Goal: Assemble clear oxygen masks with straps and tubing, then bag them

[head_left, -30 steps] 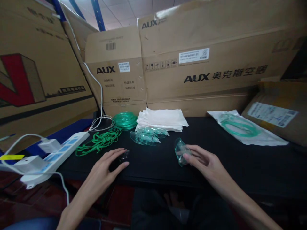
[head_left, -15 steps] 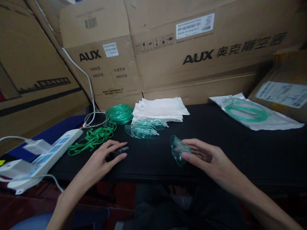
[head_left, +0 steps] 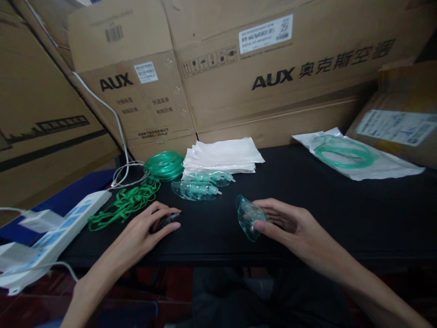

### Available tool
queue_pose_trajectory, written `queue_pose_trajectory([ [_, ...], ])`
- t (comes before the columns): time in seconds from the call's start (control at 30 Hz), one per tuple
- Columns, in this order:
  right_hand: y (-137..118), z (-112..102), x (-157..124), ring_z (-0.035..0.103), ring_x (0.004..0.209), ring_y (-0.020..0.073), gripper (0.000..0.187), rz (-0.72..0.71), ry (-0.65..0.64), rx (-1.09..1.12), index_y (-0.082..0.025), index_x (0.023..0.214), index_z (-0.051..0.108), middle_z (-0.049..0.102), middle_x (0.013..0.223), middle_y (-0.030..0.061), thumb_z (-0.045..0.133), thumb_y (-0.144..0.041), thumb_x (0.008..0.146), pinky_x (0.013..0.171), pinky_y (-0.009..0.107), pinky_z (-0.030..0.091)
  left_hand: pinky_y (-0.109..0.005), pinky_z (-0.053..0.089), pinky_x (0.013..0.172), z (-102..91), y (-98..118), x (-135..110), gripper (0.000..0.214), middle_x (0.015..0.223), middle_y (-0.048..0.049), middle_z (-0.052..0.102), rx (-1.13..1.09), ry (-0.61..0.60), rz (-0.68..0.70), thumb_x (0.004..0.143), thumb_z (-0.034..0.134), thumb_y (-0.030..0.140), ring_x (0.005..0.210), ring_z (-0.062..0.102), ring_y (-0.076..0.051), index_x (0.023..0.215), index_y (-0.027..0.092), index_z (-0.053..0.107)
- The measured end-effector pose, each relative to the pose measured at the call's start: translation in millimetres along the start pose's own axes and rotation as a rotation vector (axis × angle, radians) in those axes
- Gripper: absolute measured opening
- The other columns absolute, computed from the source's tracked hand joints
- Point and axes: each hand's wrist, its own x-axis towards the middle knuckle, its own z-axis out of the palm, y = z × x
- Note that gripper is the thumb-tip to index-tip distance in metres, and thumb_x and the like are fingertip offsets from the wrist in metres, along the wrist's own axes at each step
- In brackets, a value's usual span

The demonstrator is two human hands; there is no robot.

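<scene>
Cardboard boxes (head_left: 218, 100), flat-sided and printed in black, stand behind a smooth black worktop (head_left: 211, 237). Forearms reach in from both lower corners, palms turned inward. Flat white pouches (head_left: 223, 152) lie stacked beside a glossy coil of green tubing (head_left: 164, 165). Near the front edge, the right hand (head_left: 293, 223) has its grip closed on a clear green, cupped mask (head_left: 245, 218). The left hand (head_left: 145, 228) curves half-open around a small dark piece (head_left: 168, 220); whether it is pinched, I cannot tell.
</scene>
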Motion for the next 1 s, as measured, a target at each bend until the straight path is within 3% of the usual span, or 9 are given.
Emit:
queue_pose_trajectory([
  [0.17,-0.2,0.2,-0.5,0.075,0.101,0.0246,0.037,-0.002,-0.011,0.000,-0.025,0.118,0.075,0.079,0.109,0.0047,0.074,-0.050,0.091,0.094,0.037,0.060,-0.028,0.052,0.075,1.0,-1.0,0.7,0.045,0.107,-0.0028,0.068,0.037,0.047,0.024,0.096,0.060,0.063,0.071,0.061,-0.015,0.120,0.026,0.070],
  [0.4,-0.8,0.4,-1.1,0.074,0.103,0.0234,0.033,0.012,-0.013,0.004,-0.025,0.115,0.074,0.078,0.107,0.0033,0.074,-0.048,0.091,0.093,0.034,0.059,-0.027,0.053,0.072,0.2,1.4,-1.2,0.047,0.106,-0.0037,0.070,0.084,0.086,0.063,0.095,0.061,0.064,0.070,0.062,-0.016,0.120,0.025,0.070],
  [0.57,-2.0,0.5,-0.6,0.075,0.102,0.0240,0.032,-0.004,-0.007,0.002,-0.024,0.112,0.075,0.078,0.106,0.0036,0.075,-0.048,0.090,0.092,0.035,0.060,-0.027,0.056,0.080,0.3,-3.9,-1.2,0.044,0.116,-0.0045,0.071,0.052,0.047,0.074,0.095,0.062,0.063,0.088,0.069,-0.020,0.121,0.029,0.073],
  [0.87,-2.5,1.3,-0.8,0.075,0.100,0.0226,0.031,-0.003,-0.009,0.010,-0.024,0.112,0.075,0.079,0.104,0.0026,0.074,-0.046,0.091,0.092,0.034,0.060,-0.026,0.057,0.072,-3.6,-12.1,-2.3,0.047,0.113,-0.0033,0.073,0.068,0.058,0.056,0.089,0.066,0.069,0.078,0.068,-0.018,0.114,0.031,0.077],
  [1.0,-2.4,1.3,0.1,0.075,0.099,0.0206,0.027,-0.017,-0.015,0.022,-0.024,0.110,0.075,0.079,0.102,0.0012,0.075,-0.044,0.091,0.090,0.031,0.059,-0.028,0.058,0.086,-3.1,-12.3,-0.8,0.048,0.119,-0.0039,0.071,0.093,0.078,0.081,0.090,0.064,0.069,0.098,0.072,-0.022,0.121,0.034,0.076],
])
